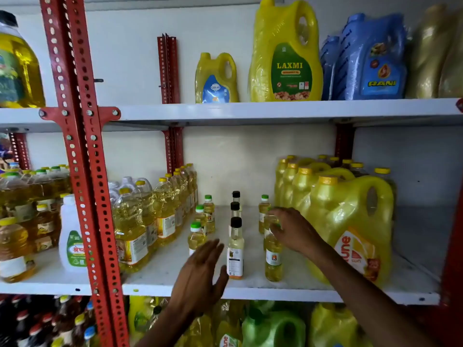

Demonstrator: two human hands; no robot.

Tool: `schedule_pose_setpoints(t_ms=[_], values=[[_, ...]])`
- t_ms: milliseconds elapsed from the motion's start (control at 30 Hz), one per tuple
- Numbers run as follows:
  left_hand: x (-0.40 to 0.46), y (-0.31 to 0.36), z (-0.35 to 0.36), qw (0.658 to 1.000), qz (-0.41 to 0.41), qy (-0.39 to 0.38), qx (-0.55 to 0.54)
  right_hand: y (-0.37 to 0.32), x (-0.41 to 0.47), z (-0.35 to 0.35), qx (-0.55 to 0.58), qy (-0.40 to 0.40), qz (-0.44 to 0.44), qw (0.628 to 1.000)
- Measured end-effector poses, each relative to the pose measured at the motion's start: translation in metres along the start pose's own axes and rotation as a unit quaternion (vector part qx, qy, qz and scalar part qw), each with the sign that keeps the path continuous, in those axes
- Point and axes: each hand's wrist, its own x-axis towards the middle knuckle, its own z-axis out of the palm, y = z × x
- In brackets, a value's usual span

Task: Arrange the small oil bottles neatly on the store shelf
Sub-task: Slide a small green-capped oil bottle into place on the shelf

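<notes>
Small oil bottles stand in three rows on the middle white shelf [250, 289]. The left row has three green-capped bottles [209, 214]. The centre row has three black-capped bottles [235, 254]. On the right, a green-capped bottle [263, 209] stands at the back, and in front of it a small bottle of yellow oil [273, 259]. My right hand [293, 231] wraps its fingers around the top of that front right bottle and hides its cap. My left hand [200, 269] hovers open and flat by the nearest bottles of the left and centre rows, holding nothing.
Large yellow oil jugs [350, 221] crowd the right of the small bottles. Wrapped packs of tall oil bottles [150, 216] stand to the left. A red perforated upright [82, 146] crosses the front left. The upper shelf holds big yellow and blue jugs [285, 58].
</notes>
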Motion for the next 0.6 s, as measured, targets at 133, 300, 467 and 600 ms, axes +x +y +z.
schedule_pose_setpoints(t_ms=[133, 300, 467, 600], values=[[-0.023, -0.01, 0.034, 0.987, -0.055, -0.149, -0.004, 0.009, -0.006, 0.007, 0.063, -0.09, 0.03, 0.993], [-0.034, -0.023, 0.056, 0.972, -0.063, -0.225, 0.018, 0.014, -0.003, 0.012, 0.083, -0.054, 0.031, 0.995], [-0.036, -0.028, 0.067, 0.97, -0.078, -0.231, 0.019, 0.019, -0.003, 0.013, 0.105, -0.007, 0.055, 0.993], [-0.035, -0.026, 0.07, 0.967, -0.095, -0.236, 0.015, 0.016, -0.005, 0.012, 0.116, 0.02, 0.069, 0.991]])
